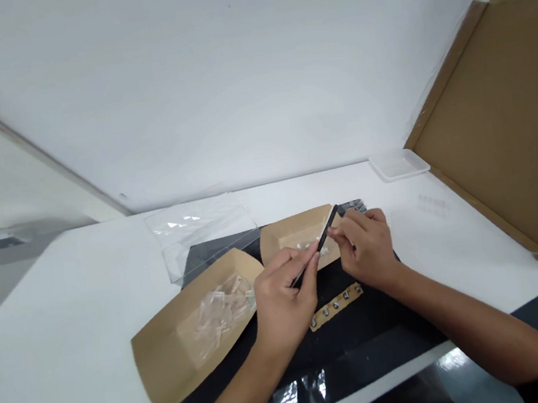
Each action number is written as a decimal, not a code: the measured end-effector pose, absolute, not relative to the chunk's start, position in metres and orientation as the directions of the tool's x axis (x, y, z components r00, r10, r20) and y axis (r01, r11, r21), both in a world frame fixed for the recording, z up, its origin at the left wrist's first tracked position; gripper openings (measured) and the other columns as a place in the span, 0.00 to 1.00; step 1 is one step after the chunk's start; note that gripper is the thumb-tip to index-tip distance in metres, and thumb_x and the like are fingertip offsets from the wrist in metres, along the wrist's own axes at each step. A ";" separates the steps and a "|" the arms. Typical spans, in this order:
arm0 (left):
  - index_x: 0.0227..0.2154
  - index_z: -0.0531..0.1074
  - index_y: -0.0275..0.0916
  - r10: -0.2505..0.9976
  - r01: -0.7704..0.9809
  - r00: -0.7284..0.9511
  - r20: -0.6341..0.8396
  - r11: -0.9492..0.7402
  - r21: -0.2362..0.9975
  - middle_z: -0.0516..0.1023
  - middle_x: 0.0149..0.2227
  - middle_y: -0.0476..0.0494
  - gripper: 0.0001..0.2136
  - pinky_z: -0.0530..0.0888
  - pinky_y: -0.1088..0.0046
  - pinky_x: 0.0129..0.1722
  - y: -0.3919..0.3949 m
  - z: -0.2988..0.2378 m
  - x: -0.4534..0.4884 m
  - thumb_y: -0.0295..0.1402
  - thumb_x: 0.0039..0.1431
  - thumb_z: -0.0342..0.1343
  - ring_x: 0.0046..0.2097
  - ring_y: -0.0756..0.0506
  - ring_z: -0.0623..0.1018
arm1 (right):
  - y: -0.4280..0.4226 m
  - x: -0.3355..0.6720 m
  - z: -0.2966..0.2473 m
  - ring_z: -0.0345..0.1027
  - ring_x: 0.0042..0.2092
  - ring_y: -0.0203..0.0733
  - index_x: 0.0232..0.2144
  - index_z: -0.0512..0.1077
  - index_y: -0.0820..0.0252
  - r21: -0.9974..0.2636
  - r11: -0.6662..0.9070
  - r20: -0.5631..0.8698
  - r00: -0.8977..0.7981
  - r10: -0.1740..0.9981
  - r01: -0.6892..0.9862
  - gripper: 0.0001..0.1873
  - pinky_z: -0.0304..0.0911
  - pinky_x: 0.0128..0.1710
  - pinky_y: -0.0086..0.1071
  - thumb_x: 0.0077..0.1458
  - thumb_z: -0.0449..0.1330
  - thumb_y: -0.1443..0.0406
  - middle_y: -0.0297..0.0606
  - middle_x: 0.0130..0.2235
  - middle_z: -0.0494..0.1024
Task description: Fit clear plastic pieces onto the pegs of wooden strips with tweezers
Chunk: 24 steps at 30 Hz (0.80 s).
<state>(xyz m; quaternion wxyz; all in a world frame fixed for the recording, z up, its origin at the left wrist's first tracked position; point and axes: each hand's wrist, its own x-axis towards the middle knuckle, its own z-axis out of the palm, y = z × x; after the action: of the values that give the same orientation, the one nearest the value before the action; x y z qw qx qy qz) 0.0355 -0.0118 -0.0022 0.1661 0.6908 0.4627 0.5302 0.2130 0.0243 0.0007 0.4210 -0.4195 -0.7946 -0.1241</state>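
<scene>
My left hand (286, 286) is closed on a thin black strip (327, 228) with a pale edge, pinching it between thumb and fingers. The strip slants up to the right, above a cardboard tray (274, 233) of small clear and white pieces. Close to the strip's upper part, the fingertips of my right hand (367, 247) are pinched together; whatever they hold is too small or hidden to make out. Below the hands lies a narrow brown strip (336, 306) bearing several small shiny metal pieces in a row.
A larger cardboard tray (163, 352) with clear plastic pieces stands at left. Behind it is a clear plastic box or cover (204, 238). A black mat (371, 341) covers the white table (59, 354) here. A shallow translucent tray (399, 165) and large cardboard (507, 139) are at right.
</scene>
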 end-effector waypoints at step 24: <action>0.47 0.85 0.44 0.820 0.450 0.008 0.573 -0.514 0.730 0.84 0.34 0.47 0.10 0.80 0.72 0.38 -0.008 -0.004 0.035 0.30 0.67 0.63 0.34 0.48 0.81 | 0.025 0.216 0.000 0.64 0.30 0.38 0.27 0.65 0.56 -0.197 0.619 0.773 -0.268 0.575 0.761 0.16 0.51 0.39 0.39 0.69 0.56 0.69 0.33 0.28 0.74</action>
<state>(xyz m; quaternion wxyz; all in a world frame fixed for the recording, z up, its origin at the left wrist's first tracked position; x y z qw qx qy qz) 0.0352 -0.0081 -0.0039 0.1734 0.6884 0.4612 0.5323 0.2163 0.0249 0.0004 0.4324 -0.4233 -0.7889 -0.1071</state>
